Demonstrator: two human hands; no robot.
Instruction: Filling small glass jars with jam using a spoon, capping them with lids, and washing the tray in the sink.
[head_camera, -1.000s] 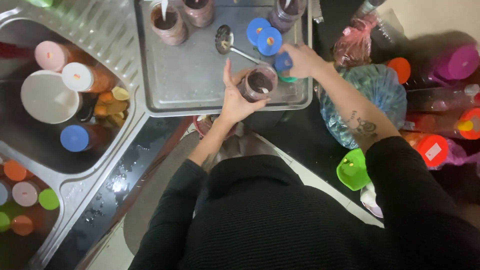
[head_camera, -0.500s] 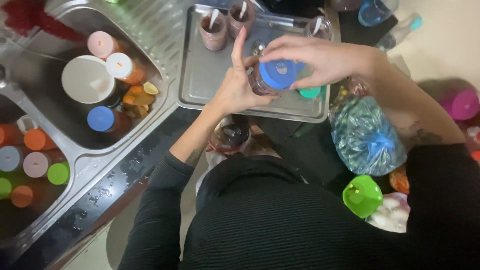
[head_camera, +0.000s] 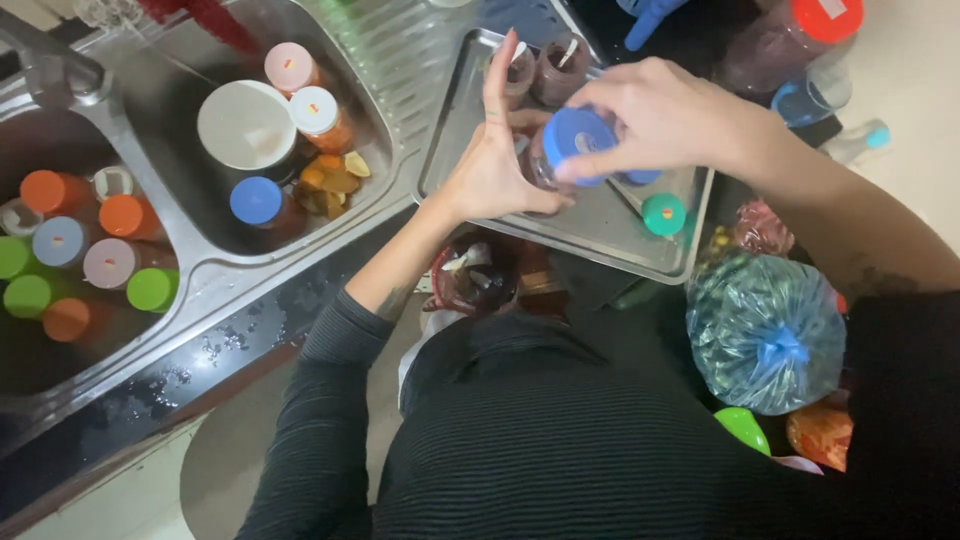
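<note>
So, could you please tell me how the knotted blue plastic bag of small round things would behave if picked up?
The knotted blue plastic bag would probably sag and shift, since its film looks thin. It bulges full, so likely heavy for its size.

Over a steel tray (head_camera: 600, 225), the left hand (head_camera: 495, 170) cups a small jar (head_camera: 540, 165) while the right hand (head_camera: 660, 115) presses a blue lid (head_camera: 578, 135) onto it. A green lid (head_camera: 664, 214) lies on the tray. Capped jars (head_camera: 300, 100) fill the sink (head_camera: 160, 120).
</note>
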